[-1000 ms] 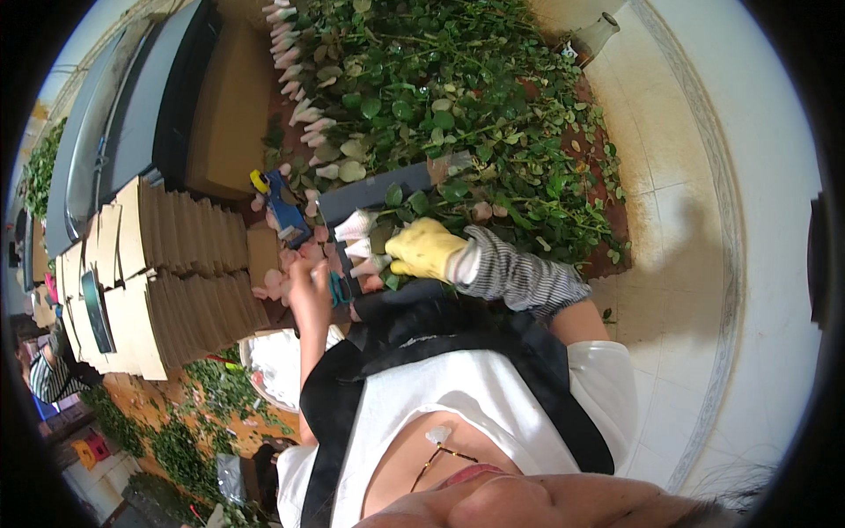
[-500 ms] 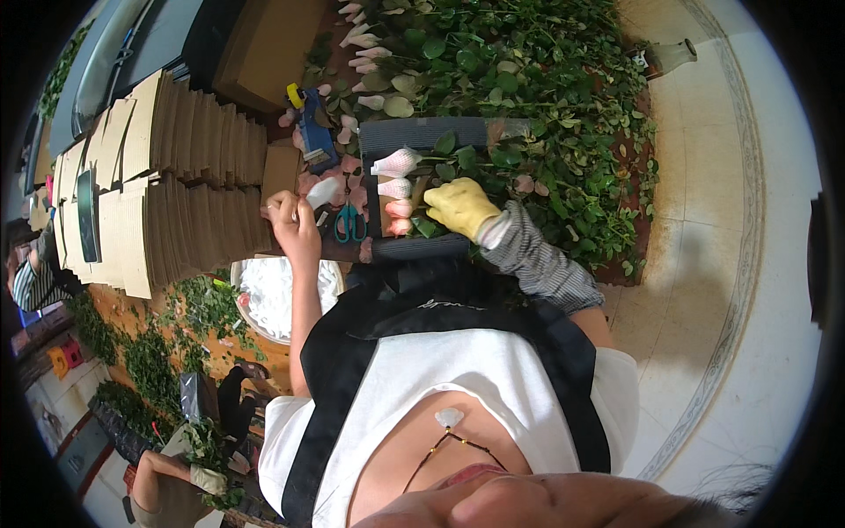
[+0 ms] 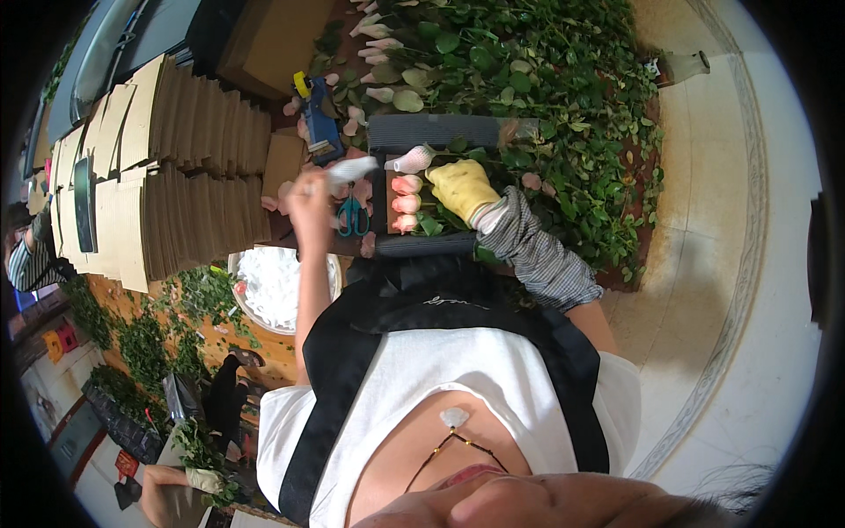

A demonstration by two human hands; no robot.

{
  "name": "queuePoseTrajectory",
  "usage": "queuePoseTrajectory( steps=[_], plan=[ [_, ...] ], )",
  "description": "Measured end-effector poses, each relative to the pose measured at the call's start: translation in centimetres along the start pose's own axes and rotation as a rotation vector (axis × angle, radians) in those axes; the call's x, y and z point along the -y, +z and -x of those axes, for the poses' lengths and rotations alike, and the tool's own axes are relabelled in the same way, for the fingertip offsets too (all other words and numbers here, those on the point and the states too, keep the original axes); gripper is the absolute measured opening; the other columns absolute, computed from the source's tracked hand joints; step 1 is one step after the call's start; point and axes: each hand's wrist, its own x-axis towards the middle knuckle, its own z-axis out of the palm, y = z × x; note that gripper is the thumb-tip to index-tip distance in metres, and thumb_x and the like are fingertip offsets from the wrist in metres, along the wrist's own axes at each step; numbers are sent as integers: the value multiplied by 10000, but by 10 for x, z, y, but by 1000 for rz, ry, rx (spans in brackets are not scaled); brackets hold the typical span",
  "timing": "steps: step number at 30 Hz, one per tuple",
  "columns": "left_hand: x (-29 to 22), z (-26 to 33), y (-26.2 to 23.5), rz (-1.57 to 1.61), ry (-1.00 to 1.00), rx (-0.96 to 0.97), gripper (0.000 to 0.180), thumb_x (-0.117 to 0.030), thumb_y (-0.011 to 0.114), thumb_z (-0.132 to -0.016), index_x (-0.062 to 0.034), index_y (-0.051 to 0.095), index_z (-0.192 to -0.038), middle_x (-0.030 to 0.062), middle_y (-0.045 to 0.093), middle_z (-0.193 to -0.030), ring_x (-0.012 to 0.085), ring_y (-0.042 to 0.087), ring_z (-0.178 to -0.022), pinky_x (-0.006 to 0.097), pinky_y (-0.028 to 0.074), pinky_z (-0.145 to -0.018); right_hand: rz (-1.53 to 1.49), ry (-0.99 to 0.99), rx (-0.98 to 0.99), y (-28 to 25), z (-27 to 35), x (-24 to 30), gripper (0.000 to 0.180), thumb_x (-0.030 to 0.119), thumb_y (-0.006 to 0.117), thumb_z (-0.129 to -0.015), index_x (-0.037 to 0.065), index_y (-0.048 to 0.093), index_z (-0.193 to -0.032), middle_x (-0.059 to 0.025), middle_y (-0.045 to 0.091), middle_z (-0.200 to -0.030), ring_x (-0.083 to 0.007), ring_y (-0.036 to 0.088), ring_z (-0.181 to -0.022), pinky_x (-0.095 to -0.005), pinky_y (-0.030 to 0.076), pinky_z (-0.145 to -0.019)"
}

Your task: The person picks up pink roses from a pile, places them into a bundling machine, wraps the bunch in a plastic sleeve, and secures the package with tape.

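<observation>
My left hand [image 3: 310,207], bare and smeared by motion, is closed on a white foam net sleeve [image 3: 352,170] that points right, toward the roses. A pink rose in a white net [image 3: 412,160] lies uppermost in a short column, its head pointing left. Below it lie three bare pink roses [image 3: 405,203] on a cardboard strip. My right hand [image 3: 462,191], in a yellow glove, has its fingers curled at the netted rose's base, where they appear to grip its stem; the fingertips are partly hidden. Teal-handled scissors [image 3: 354,217] lie beside my left hand.
Dark corrugated pads [image 3: 453,132] edge the roses. Leafy stems [image 3: 563,132] cover the table's right side. Stacked cardboard sheets [image 3: 185,158] stand left, near a blue tape dispenser [image 3: 322,128]. A basket of white sleeves [image 3: 280,290] sits lower left. Another person's gloved hand [image 3: 204,480] shows beyond.
My left hand has moved right with the sleeve, toward the roses. The second rose, netted before, is now bare. My right hand has moved up to the uppermost rose.
</observation>
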Motion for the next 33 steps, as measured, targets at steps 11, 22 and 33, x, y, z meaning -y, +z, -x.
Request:
queuePoseTrajectory(
  steps=[11, 22, 33],
  plan=[
    [-12, 11, 71, -790, 307, 275, 245, -275, 630, -965, -89, 700, -1109, 189, 732, -959, 406, 699, -910, 485, 551, -755, 224, 103, -100, 12, -21, 0, 174, 243, 682, -859, 79, 712, -811, -138, 718, -754, -324, 703, -686, -456, 536, -629],
    [-19, 29, 20, -575, 176, 230, 244, -278, 707, -913, -43, 690, -976, 167, 717, -829, 374, 701, -759, 431, 552, -694, 40, 35, -148, 6, -16, -4, 192, 278, 631, -923, 110, 714, -967, -141, 739, -886, -348, 709, -833, -472, 559, -725],
    [3, 40, -64, -327, 3, 153, 296, -237, 672, -939, 56, 690, -979, 168, 652, -735, 149, 557, -664, 351, 496, -655, -54, 266, -2, -6, -14, -11, 281, 288, 514, -1016, 92, 706, -1080, -140, 730, -1050, -364, 678, -1004, -467, 539, -869]
  ],
)
